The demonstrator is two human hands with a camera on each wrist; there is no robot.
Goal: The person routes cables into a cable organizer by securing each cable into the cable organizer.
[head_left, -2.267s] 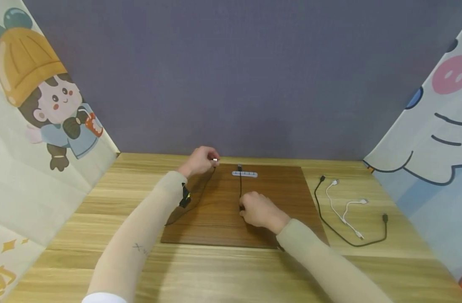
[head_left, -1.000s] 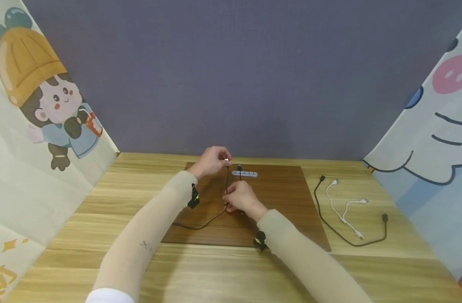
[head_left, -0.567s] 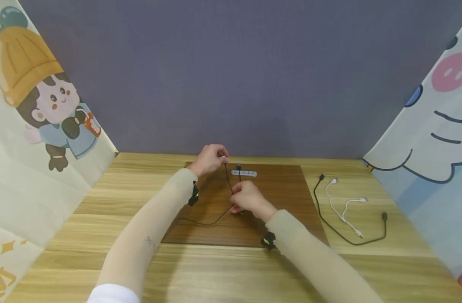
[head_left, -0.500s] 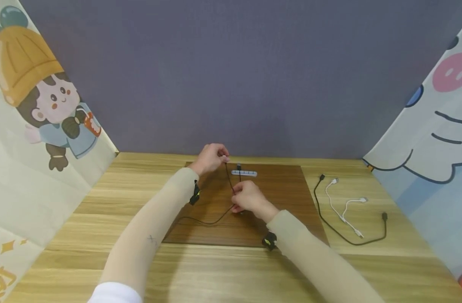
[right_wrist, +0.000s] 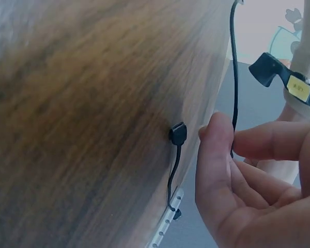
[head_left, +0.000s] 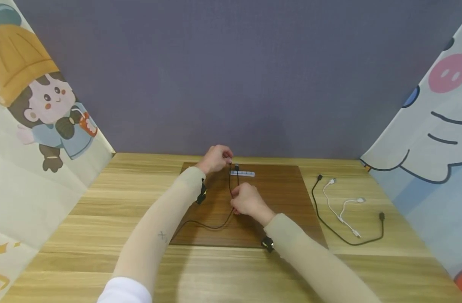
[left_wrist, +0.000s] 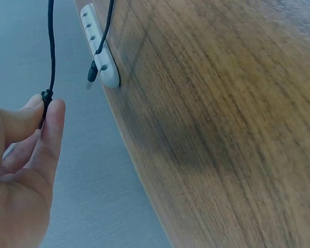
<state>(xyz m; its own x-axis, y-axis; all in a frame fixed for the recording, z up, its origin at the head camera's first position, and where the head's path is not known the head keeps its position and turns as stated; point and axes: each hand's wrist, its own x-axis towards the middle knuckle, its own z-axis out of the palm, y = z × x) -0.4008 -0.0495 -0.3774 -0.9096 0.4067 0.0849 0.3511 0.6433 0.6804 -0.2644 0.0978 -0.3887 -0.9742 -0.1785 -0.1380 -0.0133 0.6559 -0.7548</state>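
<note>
My left hand pinches the plug of a thin black cable between thumb and fingers, raised beside the left end of a white cable clip strip. Lower down, the right hand pinches the same cable between thumb and finger. From there the cable drops onto the brown wooden board and runs left under the left forearm. A second black cable sits in a slot near the strip's left end; in the right wrist view its other plug lies on the board.
On the light wood table, right of the board, lie another black cable and a branching white cable. A grey-blue wall rises behind. Printed panels stand left and right.
The right hand has left the seated cable and now pinches the loose one. My left hand has moved right with the plug, closer to the clip strip.
</note>
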